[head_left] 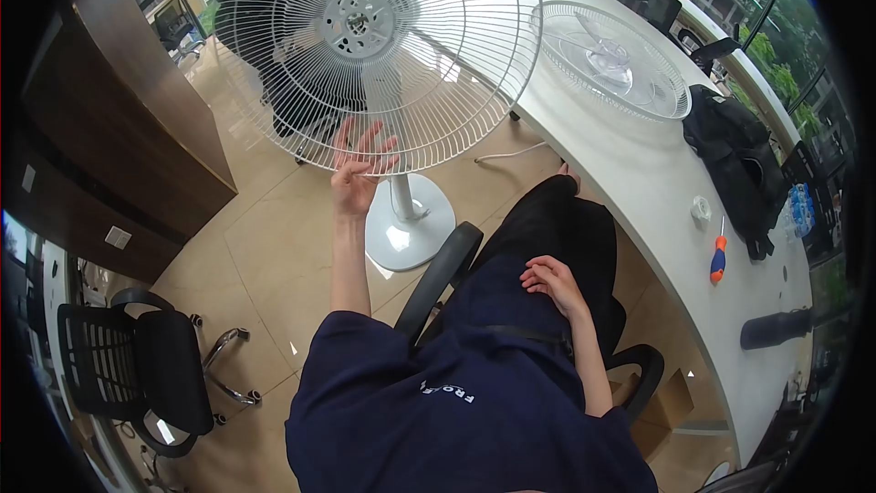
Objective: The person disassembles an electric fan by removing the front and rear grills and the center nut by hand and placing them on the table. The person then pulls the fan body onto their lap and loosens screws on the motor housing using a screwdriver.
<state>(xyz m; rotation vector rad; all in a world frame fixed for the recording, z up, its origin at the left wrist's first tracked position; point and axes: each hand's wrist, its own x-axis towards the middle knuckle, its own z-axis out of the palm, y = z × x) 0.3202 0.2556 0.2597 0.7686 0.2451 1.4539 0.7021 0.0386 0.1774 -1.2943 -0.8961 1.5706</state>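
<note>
Touching the lower rim of the grille (365, 57), above the base (392, 242), with left hand (363, 155), fingers apart. Holding right hand (552, 283) before the shirt (438, 347), bare, fingers loosely parted. On the table (639, 183): 1 screwdriver (718, 263).

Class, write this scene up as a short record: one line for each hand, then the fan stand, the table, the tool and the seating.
Left hand: at the lower rim of the white wire grille, fingers spread; grip unclear
Right hand: over the lap, fingers loosely bent, holding nothing visible
Fan stand: white, upright on the floor
Table: second grille lying with clear blades; black bag; dark bottle
Tool: orange-and-blue screwdriver, on the table
Seating: black office chair, at image left
</note>
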